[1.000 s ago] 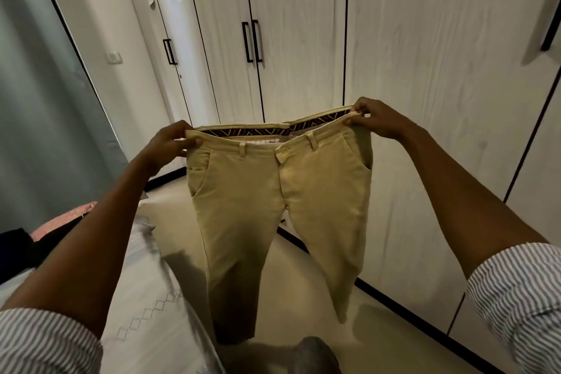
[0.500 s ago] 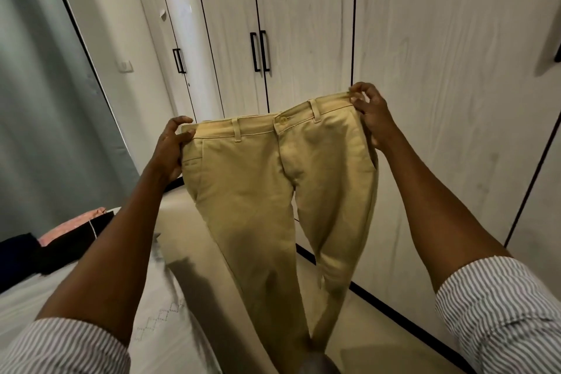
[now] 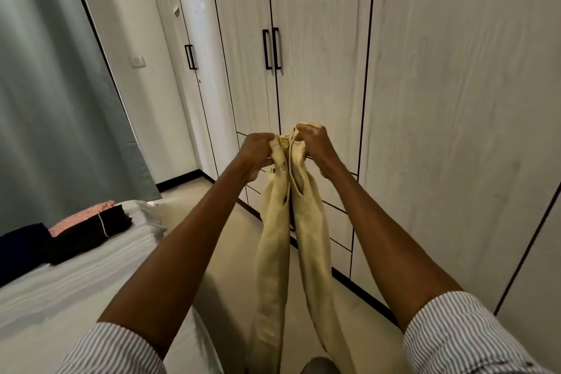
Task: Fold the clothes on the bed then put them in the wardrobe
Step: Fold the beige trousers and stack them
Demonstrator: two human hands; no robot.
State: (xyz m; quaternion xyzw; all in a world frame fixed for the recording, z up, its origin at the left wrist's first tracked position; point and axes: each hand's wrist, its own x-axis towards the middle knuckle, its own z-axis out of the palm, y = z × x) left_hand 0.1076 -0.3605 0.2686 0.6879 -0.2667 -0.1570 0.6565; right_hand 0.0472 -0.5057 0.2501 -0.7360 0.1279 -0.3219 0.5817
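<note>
Tan trousers (image 3: pixel 291 252) hang in the air in front of me, folded lengthwise so the two legs drop side by side. My left hand (image 3: pixel 258 152) grips the waistband on the left and my right hand (image 3: pixel 312 143) grips it on the right, the hands almost touching. The bed (image 3: pixel 76 297) with a white cover lies at the lower left. The wardrobe (image 3: pixel 318 55) fills the wall ahead, its doors closed.
Folded dark and pink clothes (image 3: pixel 85 228) lie on the bed's far end, with a dark blue garment (image 3: pixel 21 249) beside them. A grey curtain (image 3: pixel 54 100) hangs at the left. A strip of beige floor (image 3: pixel 212 215) runs between bed and wardrobe.
My hands have come together, bringing the two sides of the waistband against each other, so the spread trousers now hang folded in half lengthwise.
</note>
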